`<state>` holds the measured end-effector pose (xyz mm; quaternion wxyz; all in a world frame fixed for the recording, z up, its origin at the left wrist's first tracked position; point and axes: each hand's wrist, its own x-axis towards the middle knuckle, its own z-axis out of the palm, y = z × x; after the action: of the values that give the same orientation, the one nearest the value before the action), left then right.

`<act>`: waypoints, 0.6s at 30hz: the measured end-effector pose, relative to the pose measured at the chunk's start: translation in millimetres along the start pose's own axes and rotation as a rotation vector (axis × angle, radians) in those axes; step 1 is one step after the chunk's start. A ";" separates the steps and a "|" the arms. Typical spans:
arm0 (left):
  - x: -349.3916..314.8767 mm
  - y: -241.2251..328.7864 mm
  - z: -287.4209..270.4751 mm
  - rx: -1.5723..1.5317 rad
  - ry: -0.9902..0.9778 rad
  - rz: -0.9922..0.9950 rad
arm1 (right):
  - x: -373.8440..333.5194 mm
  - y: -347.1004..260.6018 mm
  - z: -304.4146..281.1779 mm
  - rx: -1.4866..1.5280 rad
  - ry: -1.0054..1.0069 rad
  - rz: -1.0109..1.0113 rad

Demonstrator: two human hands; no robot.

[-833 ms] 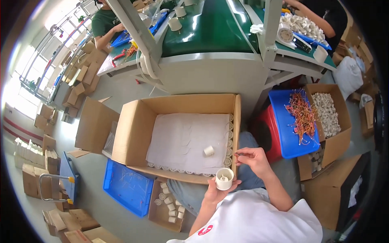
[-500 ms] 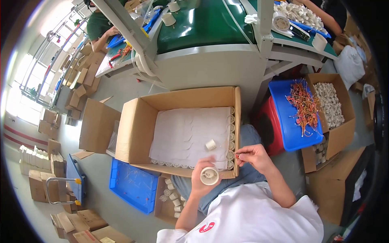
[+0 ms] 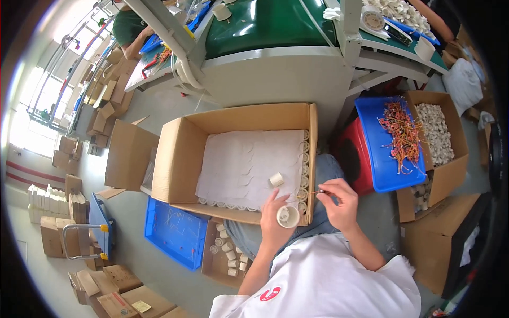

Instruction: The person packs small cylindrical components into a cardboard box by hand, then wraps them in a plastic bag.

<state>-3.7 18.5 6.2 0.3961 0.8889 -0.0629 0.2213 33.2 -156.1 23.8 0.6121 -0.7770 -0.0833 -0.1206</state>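
Note:
My left hand (image 3: 269, 225) grips a white round plastic housing (image 3: 288, 217), its open end tilted up toward me, over the near edge of a cardboard box (image 3: 175, 159). In my right hand (image 3: 341, 205), thumb and fingers pinch a thin reddish wire (image 3: 312, 193), which stretches left over the box's right wall. Inside the box, a white sheet (image 3: 225, 164) covers part of a layer of similar round pieces, whose rims show along the right and near sides. One loose white cylinder (image 3: 276, 179) lies on that sheet, just beyond my left hand.
At right, a blue tray (image 3: 383, 177) of orange wires rests above a red stool (image 3: 356, 159), beside a carton of small white parts (image 3: 433, 132). A blue bin (image 3: 177, 233) and a carton of white cylinders (image 3: 228, 257) stand at left. Ahead is a green-topped bench (image 3: 265, 26); co-workers sit beyond.
The housing in my left hand has turned, its opening shifting slightly right and up. My right hand has moved a little right, and the wire now shows stretched out from its fingers.

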 end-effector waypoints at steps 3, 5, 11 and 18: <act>-6.1 -10.6 4.6 -0.173 0.060 -0.141 | 1.4 -22.7 -8.4 0.055 0.032 -0.135; -4.3 -11.9 3.3 -0.192 0.092 -0.155 | 2.4 -40.3 -11.0 0.019 -0.031 -0.232; -3.5 -15.5 6.6 -0.143 0.113 -0.062 | -6.0 -42.9 -4.6 0.028 -0.150 -0.187; -3.0 -13.0 5.1 -0.186 0.125 -0.038 | -7.7 -40.0 1.5 -0.045 -0.169 -0.189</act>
<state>-1.0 23.4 -6.9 0.4843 0.8337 -0.0416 0.2621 14.8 -145.0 58.5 0.5714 -0.7865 -0.2047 -0.1138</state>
